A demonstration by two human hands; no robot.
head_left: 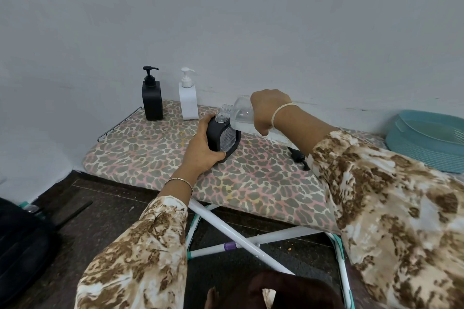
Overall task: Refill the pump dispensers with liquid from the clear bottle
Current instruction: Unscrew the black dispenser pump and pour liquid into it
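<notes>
At the far left a black bag (22,241) lies on the dark speckled stone floor (105,208). Next comes a low ironing board (150,153) with a padded leopard-print cover in grey, pink and cream, a thin wire rack (120,120) at its left end and crossed white tube legs (226,228) beneath. At the back of the board, against the pale wall, stand two upright rectangular pump dispensers just beside each other: a matte black dispenser (152,101) on the left and a smooth white dispenser (188,101) on the right, each with its pump fitted. Toward the middle, the left hand (200,150) is wrapped around a third, dark dispenser (222,139), which rests tilted on the board cover; it has rounded corners, a ribbed clear window on its face and a clear neck with no pump on it. The clear bottle (241,114), a transparent plastic one with a threaded mouth, is tipped nearly level with its mouth at that open neck; clear liquid shows in its lower side. The right hand (267,113) is closed around the bottle's body from above. A black pump head (298,158) lies loose on the cover beside the right forearm. At the far right sits a teal plastic perforated basket (426,143).
</notes>
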